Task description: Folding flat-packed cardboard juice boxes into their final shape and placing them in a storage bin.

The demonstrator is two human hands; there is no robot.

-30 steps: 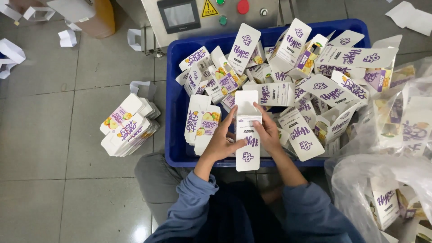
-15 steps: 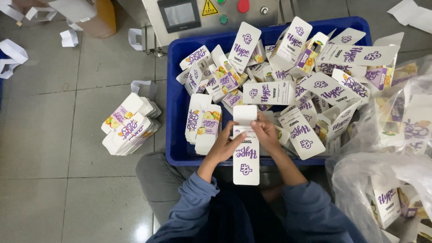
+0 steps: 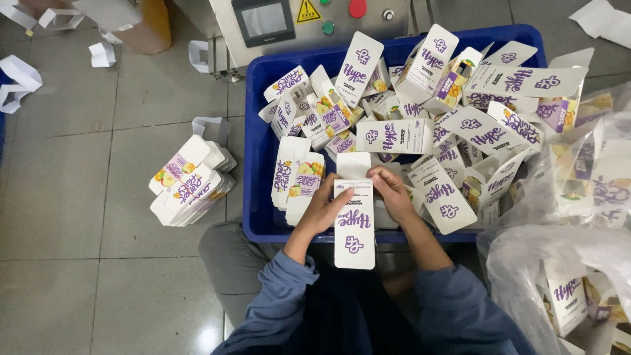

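Left hand [image 3: 323,209] and right hand [image 3: 389,192] pinch the far end of a white carton [image 3: 354,223] with purple print, held over the near rim of the blue crate [image 3: 253,151]. Both palms are hidden. Flat cartons [image 3: 190,184] lie stacked to the left; clear bags [image 3: 565,263] on the right are cut off.

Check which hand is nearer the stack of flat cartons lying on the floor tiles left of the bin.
Left. The left hand grips the white carton's left edge, on the side toward the floor stack. The right hand holds the carton's top right, farther away.
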